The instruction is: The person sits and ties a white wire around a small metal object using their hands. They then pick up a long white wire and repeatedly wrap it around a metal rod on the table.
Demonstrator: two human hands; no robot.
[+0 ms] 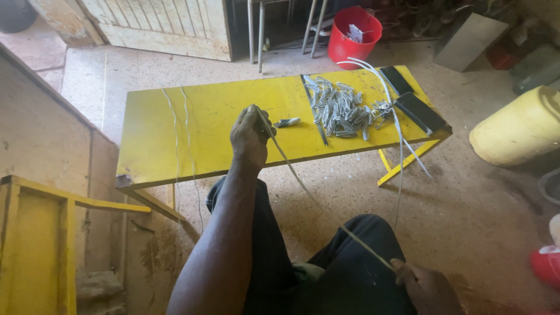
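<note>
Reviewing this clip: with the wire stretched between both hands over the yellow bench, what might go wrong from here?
1. The wire runs taut from the left hand to the right hand; if either grip slips, the free end may whip back toward the person.
2. The pile of cut wire pieces lies close to the left hand, so a sideways pull might scatter them off the yellow bench.
3. The long white wires hang off the bench edge and could snag the stretched wire.

left hand [249,137] grips wire [303,186] | right hand [426,286] holds end
</note>
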